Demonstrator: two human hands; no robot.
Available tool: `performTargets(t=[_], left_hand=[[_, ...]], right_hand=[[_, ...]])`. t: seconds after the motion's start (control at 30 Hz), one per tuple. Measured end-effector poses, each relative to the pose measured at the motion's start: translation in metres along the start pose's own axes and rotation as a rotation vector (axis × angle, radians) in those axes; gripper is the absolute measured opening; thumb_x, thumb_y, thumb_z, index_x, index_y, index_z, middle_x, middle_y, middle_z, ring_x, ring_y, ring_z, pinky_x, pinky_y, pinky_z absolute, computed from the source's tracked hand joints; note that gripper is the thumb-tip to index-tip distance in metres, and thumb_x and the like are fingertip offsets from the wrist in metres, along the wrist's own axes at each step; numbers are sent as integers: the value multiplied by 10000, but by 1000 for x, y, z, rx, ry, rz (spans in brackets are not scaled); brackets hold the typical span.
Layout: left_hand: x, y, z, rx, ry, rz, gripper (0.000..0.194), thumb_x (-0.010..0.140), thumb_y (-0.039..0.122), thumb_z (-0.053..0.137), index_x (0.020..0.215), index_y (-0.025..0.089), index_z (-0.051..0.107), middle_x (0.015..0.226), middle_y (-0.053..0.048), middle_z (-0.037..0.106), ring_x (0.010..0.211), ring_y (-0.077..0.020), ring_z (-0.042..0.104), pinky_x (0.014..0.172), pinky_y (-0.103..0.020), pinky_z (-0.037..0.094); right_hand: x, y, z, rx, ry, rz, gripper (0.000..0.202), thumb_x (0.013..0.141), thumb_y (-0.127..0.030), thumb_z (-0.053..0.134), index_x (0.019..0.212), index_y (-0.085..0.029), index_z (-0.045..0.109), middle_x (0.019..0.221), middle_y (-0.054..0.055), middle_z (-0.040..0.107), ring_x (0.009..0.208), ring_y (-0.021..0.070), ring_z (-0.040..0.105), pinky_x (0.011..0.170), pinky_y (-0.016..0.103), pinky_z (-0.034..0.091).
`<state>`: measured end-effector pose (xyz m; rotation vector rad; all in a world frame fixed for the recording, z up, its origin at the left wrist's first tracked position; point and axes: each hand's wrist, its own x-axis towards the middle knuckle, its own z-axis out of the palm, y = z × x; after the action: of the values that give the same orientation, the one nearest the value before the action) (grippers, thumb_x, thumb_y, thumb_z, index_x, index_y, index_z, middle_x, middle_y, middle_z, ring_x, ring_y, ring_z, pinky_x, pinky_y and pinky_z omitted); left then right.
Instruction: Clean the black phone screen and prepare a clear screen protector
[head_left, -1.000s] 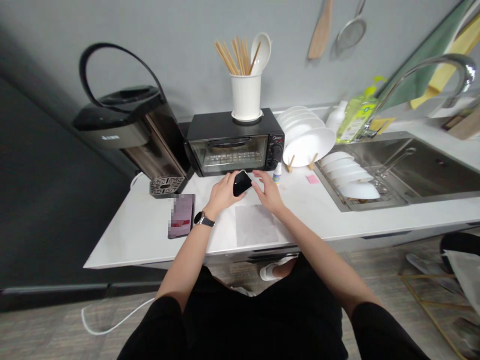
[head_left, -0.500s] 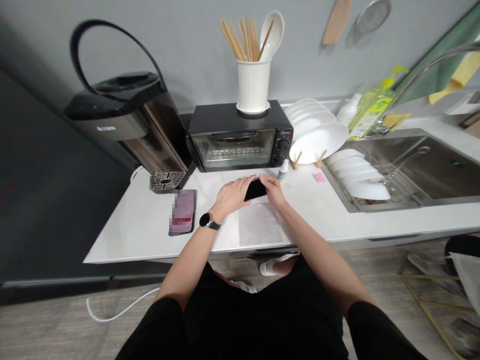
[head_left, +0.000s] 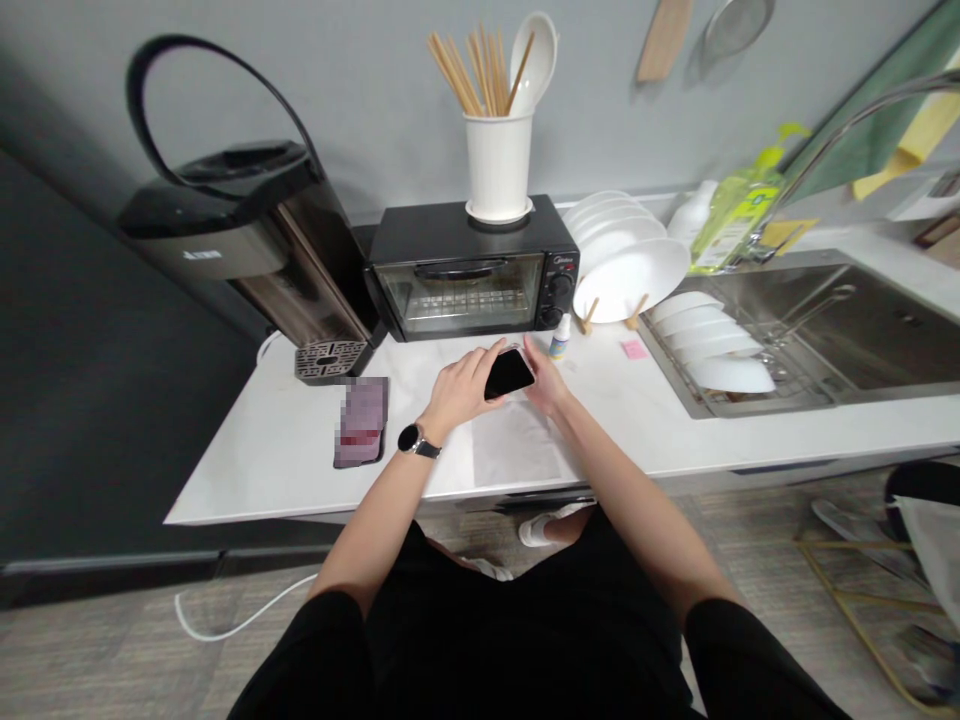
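A white countertop [head_left: 285, 460] runs from left to right below a grey wall, with wood-look flooring in the near part of the view. Over its middle, the left hand [head_left: 459, 388] curls its fingers around the left end of a small black phone [head_left: 508, 373], thumb on top, holding it tilted just above the surface. The right hand [head_left: 545, 378] meets the phone's right end; its fingers look loosely together against the edge, though whether they grip it cannot be told. A dark watch [head_left: 415, 441] sits on the left wrist. Just near of the hands a pale sheet [head_left: 514, 450] lies flat on the counter.

To the left, a second phone [head_left: 361, 422] with a blurred face lies on the counter, well apart from the hands. Beyond it stands a dark water boiler [head_left: 240, 240] with a hoop handle. At the far middle a black toaster oven [head_left: 471, 272] carries a white holder [head_left: 497, 165] of chopsticks and a spoon. A tiny bottle [head_left: 559, 337] stands just right of the oven, near a pink note [head_left: 634, 349]. White plates [head_left: 626, 270] lean in a rack, and bowls [head_left: 720, 345] lie at the left end of the steel sink [head_left: 862, 330] on the right. A green soap bottle [head_left: 735, 215] stands by the tap [head_left: 847, 130]. A white cable [head_left: 240, 615] trails over the floor at near left.
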<state>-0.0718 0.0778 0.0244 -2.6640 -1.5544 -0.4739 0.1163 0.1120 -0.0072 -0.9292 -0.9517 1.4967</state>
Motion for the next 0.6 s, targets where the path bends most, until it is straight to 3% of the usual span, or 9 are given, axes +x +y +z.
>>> performTargets(t=[0.17, 0.33, 0.6], left_hand=[[3, -3, 1, -64, 129, -199, 969, 980, 476, 774, 1794, 232, 310, 1480, -164, 713, 1332, -351, 735, 1024, -379, 630], [3, 3, 1, -83, 159, -273, 958, 985, 476, 764, 1793, 236, 309, 1495, -161, 707, 1355, -351, 729, 1002, -362, 638], [4, 9, 5, -116, 209, -274, 968, 954, 431, 795, 1777, 199, 342, 1516, -172, 710, 1352, -367, 730, 982, -367, 645]], right_hand=[[-4, 0, 6, 25, -29, -116, 602, 615, -808, 985, 901, -305, 817, 870, -15, 830, 946, 250, 792, 816, 364, 655], [-1, 6, 8, 37, -20, -130, 551, 694, -778, 960, 946, -308, 823, 887, 16, 852, 976, 282, 827, 789, 394, 691], [8, 17, -1, 99, 17, -95, 481, 743, -753, 945, 874, -319, 785, 825, 14, 849, 818, 252, 831, 690, 363, 721]])
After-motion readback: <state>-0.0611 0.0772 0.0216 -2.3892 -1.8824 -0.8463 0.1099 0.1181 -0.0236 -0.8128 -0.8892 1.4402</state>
